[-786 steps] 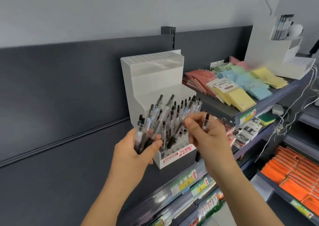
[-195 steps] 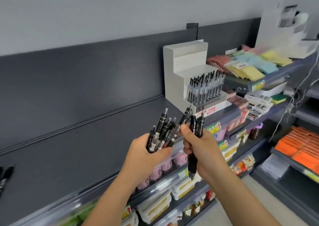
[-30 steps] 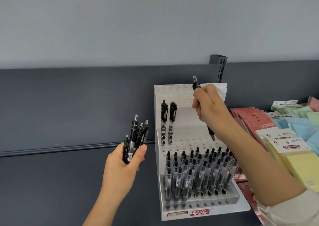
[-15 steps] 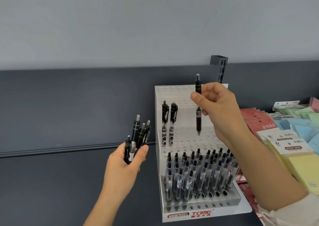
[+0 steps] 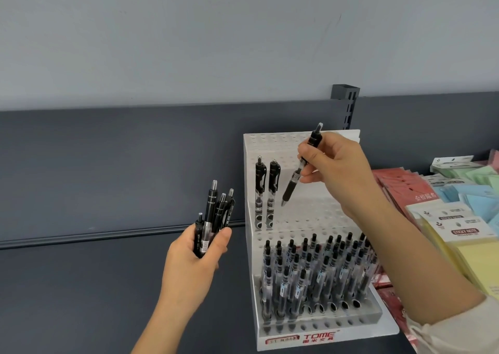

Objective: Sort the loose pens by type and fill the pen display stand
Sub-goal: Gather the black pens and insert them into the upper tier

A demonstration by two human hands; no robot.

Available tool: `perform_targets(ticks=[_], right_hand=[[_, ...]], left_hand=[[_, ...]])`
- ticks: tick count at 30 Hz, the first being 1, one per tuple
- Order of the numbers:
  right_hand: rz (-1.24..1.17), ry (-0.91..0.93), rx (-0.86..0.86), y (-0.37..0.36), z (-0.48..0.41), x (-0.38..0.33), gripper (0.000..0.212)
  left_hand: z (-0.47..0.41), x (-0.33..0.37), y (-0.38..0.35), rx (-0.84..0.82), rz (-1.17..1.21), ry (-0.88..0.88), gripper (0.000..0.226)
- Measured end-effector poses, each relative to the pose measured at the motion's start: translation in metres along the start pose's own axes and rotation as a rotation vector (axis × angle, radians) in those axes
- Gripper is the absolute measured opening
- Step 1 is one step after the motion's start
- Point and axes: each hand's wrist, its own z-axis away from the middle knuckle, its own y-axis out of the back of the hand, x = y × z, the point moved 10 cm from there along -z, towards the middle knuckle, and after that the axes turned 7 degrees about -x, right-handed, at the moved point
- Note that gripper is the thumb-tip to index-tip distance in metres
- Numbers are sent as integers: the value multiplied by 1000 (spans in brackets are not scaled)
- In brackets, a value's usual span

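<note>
The right hand (image 5: 334, 170) had tipped its pen (image 5: 293, 183) since half a second before; then the pen hung upright over the middle tier of the stand (image 5: 283, 143), and now it leaned, cap end up and to the right, tip swung down and left; the tip sat just above the tier's holes, close beside the two black pens (image 5: 274, 186) already seated at the tier's left end, and apart from them. Thumb and fingers pinched the barrel near its upper half; the pen was not yet in a hole.

The left hand (image 5: 194, 261) had barely moved; it gripped a bundle (image 5: 216, 213) of about five dark pens, caps up, held out to the left of the stand over the dark shelf (image 5: 108, 286).

The lowest tier was crowded with clear pens (image 5: 318, 267), though its front rows of holes were mostly bare; the top tier stood bare; sticky notes (image 5: 464, 234) lay to the right.

The swing read as aiming; the third black pen was probably bound for the hole next to the seated pair, which would keep that type in one row. The tilt would want straightening before the tip entered, or it could catch on the rim; much of the filling remained, with the bundle and most holes left.
</note>
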Motion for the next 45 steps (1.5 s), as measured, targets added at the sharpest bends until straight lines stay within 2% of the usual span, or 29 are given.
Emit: perform_targets(ticks=[6, 11, 15, 18, 22, 26, 30, 35, 40, 45], right_hand=[[141, 16, -41, -11, -4, -1, 10], [194, -43, -137, -28, -3, 15, 11], [267, -71, -189, -32, 2, 23, 23], [287, -46, -150, -27, 6, 22, 21], [454, 12, -66, -20, 12, 15, 10], [501, 13, -10, -18, 17, 11, 13], [483, 13, -8, -17, 19, 12, 15], [338, -27, -70, -18, 22, 27, 11], [400, -27, -81, -17, 23, 27, 10], [434, 48, 68, -2, 36, 4, 9]], left_hand=[[-1, -1, -2, -5, 14, 11, 14], [-2, -2, -2, -4, 21, 10, 16], [-2, -4, 0, 8, 15, 11, 17], [-3, -3, -3, -1, 15, 3, 17], [-3, 0, -5, -3, 28, -10, 15], [-4, 5, -8, -9, 30, -23, 15], [-3, 6, -10, -13, 36, -26, 17], [-3, 7, -7, 8, 49, -27, 26], [-3, 13, -8, 4, 61, -56, 26], [0, 23, -11, -24, 117, -78, 26]])
